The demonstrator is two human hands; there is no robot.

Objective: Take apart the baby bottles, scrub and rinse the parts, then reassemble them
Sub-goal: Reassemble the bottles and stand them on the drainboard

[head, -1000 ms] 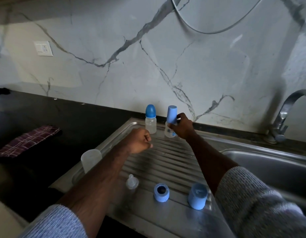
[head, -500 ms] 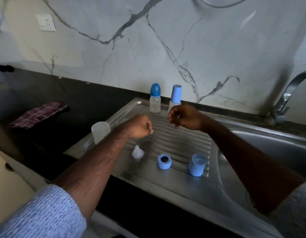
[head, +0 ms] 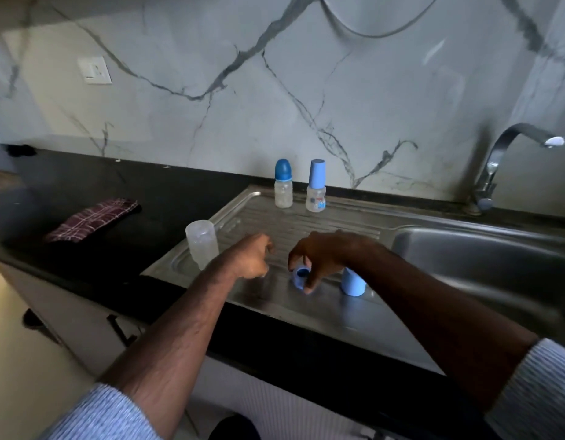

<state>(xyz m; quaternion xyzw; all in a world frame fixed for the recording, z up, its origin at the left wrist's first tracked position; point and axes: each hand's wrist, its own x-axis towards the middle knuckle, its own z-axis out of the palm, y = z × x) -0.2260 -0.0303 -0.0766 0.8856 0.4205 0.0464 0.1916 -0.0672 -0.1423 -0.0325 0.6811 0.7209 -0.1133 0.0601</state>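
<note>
Blue screw ring (head: 300, 276) lies on the drainboard (head: 322, 315) directly under right hand (head: 325, 254), fingertips closing round it; left hand (head: 251, 257) loosely curled, holding nothing visible, just beside.

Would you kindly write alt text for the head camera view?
A person's right hand closes its fingers around a blue bottle ring on a steel drainboard, while the left hand hovers curled beside it. Two capped baby bottles stand at the back, near a marble wall.
</note>
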